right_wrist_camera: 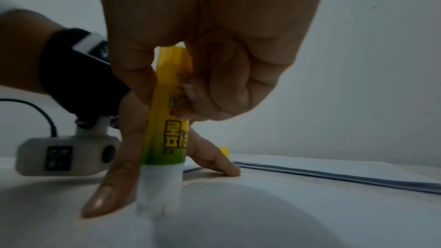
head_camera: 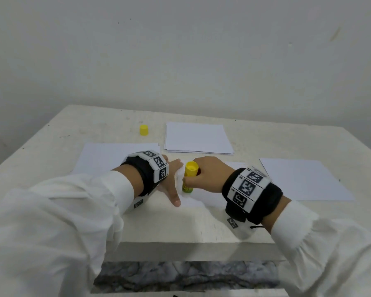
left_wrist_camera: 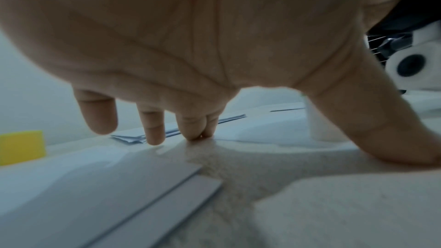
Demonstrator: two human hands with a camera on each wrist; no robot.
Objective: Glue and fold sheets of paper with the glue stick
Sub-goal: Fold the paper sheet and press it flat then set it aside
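My right hand (head_camera: 204, 174) is wrapped around the glue stick (head_camera: 189, 176), thumb on one side and curled fingers on the other, holding it near upright with its yellow base up. In the right wrist view the glue stick (right_wrist_camera: 167, 135) points its white glue end down onto the sheet of paper (right_wrist_camera: 262, 214) lying in front of me, and the tip meets the paper.

My left hand (head_camera: 171, 183) is spread wide and holds nothing. From the left wrist view, the left hand (left_wrist_camera: 190, 54) arches over the counter (left_wrist_camera: 310, 205), with its thumb (left_wrist_camera: 381, 135) planted flat and its fingertips (left_wrist_camera: 155, 137) coming down close to the surface; whether they all touch I cannot tell. The thumb sits just beside the glue stick, right at the left edge of the sheet I am working on.

Farther back on the counter (head_camera: 94, 125) the yellow cap (head_camera: 144, 130) stands alone, well apart from the stick. To its right lies a stack of paper (head_camera: 198, 138). A single sheet (head_camera: 107, 155) lies flat to the left, partly under my left wrist, and another sheet (head_camera: 304, 181) lies to the right, past my right wrist. Both wrists wear black bands with printed marker tags (head_camera: 247, 186), over white sleeves (head_camera: 62, 221).
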